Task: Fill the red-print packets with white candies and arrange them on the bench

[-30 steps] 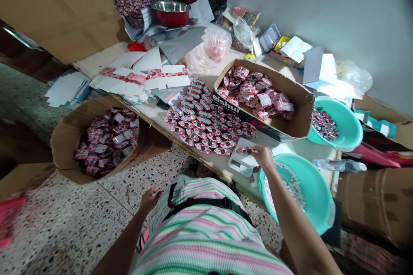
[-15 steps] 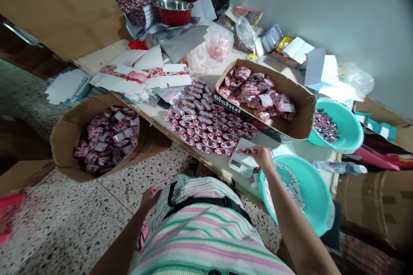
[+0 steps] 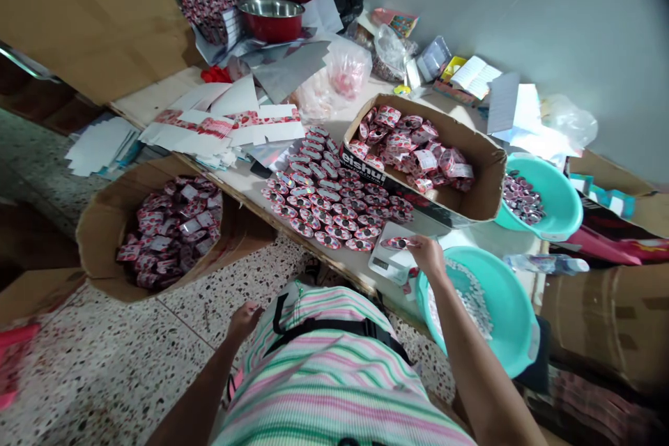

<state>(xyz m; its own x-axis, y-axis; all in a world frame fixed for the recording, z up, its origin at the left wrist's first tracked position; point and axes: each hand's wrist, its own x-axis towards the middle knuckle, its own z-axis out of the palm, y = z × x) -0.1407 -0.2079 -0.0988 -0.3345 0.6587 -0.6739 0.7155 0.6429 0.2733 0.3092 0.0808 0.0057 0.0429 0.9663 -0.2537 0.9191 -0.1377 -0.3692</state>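
My right hand (image 3: 427, 256) is closed on one end of a small oval red-and-white printed packet (image 3: 396, 243) with a dark round middle. It holds the packet at a white digital scale (image 3: 387, 268); whether the packet rests on the plate I cannot tell. Left of the scale, many similar oval packets (image 3: 334, 212) lie in close rows on the table. My left hand (image 3: 244, 320) hangs low beside my striped clothing, away from the table, with its fingers curled. Anything inside those fingers is hidden.
An open carton (image 3: 418, 205) of wrapped packets stands behind the rows; another carton (image 3: 99, 251) of them is at the left. A turquoise basin (image 3: 515, 320) with white pieces sits under my right forearm, and a second basin (image 3: 567, 202) stands behind. A bottle (image 3: 546, 263) lies between.
The view has shifted slightly, so most things sit a little further left. My right hand remains at the scale with the packet, and my left hand has hardly moved.
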